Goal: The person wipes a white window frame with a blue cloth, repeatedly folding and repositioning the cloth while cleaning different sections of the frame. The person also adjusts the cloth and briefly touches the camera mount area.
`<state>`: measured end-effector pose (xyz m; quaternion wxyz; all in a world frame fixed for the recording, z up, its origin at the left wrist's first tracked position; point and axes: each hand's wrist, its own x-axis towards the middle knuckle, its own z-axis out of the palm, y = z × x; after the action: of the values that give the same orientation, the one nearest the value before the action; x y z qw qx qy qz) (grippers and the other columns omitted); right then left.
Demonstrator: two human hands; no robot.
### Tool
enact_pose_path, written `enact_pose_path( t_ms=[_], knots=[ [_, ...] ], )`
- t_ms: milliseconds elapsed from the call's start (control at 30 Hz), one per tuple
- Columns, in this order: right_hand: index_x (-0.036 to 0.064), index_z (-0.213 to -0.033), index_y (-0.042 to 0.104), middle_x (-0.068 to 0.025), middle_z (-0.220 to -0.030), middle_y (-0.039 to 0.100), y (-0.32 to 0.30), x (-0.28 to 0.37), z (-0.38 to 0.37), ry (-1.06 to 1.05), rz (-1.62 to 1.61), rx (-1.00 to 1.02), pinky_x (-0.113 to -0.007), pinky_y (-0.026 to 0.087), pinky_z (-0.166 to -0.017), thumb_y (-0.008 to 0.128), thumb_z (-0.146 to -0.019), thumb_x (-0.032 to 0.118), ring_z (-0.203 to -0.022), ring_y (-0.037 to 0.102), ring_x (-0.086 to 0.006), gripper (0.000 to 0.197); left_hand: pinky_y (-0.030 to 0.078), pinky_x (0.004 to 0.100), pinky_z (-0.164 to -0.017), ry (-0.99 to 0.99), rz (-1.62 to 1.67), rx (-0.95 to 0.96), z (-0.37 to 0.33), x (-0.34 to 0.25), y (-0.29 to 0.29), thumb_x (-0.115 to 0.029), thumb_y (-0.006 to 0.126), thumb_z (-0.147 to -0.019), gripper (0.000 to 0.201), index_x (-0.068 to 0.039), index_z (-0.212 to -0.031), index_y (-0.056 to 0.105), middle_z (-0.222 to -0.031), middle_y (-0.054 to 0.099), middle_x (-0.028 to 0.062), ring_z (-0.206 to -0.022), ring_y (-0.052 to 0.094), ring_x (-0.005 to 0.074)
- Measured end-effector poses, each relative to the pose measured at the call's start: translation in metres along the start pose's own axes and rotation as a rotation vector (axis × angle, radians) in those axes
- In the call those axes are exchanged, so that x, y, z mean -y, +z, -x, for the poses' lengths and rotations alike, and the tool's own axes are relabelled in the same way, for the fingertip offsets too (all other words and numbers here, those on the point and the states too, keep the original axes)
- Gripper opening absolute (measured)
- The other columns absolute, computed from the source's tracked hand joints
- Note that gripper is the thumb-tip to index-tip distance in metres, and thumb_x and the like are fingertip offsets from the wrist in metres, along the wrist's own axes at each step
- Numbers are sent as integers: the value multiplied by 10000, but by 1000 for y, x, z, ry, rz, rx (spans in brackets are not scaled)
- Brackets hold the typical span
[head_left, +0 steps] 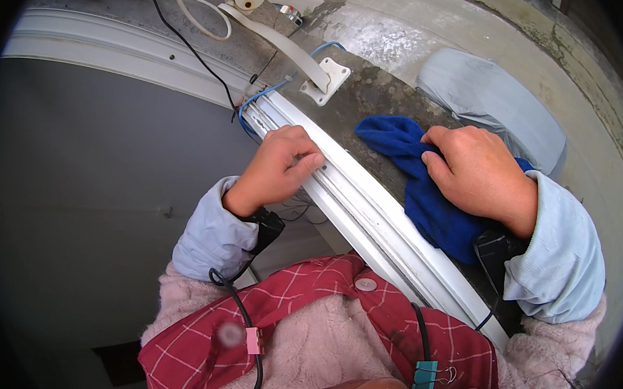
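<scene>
My right hand is closed on a dark blue cloth, pinching its upper part between thumb and fingers. The cloth hangs bunched over the dark, stained ledge outside the window. At the white window frame, my left hand has its fingers curled over the grooved rail, thumb lying along it; the fingertips are partly hidden. A black device is strapped at each of my wrists.
Past the frame, a white bracket stands bolted to the ledge. Blue, black and white cables run nearby. A car under a grey cover is visible beyond the ledge. A grey panel lies left of the frame.
</scene>
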<state>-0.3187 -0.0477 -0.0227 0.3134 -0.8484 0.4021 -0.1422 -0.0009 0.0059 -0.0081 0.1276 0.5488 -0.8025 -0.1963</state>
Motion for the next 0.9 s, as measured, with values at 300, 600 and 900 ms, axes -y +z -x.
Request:
enact_pose_path(
  t_ms=[300,600,900],
  knots=[
    [-23,-935,688,-253,-857,696,1,0,0,-16,-2,-13,-503,537,-809,598,-889,200,-845,674,-432,245,458,436,-701,-87,-206,-45,-8,-17,7,-159,736,-694,114,-63,-652,690,-713,631,110,-761,616,329],
    [-18,-933,687,-252,-866,696,2,-1,1,-21,6,-15,-509,533,-808,591,-891,206,-853,670,-436,247,489,459,-689,-199,-436,7,-15,-30,12,-164,750,-670,149,-35,-630,688,-718,659,130,-747,646,334],
    [-14,-942,690,-246,-881,700,3,-2,0,-21,14,-9,-505,534,-811,589,-894,208,-865,673,-434,249,485,464,-692,-161,-409,-114,-10,-23,20,-121,724,-679,97,-38,-639,694,-710,661,131,-738,648,339]
  ],
)
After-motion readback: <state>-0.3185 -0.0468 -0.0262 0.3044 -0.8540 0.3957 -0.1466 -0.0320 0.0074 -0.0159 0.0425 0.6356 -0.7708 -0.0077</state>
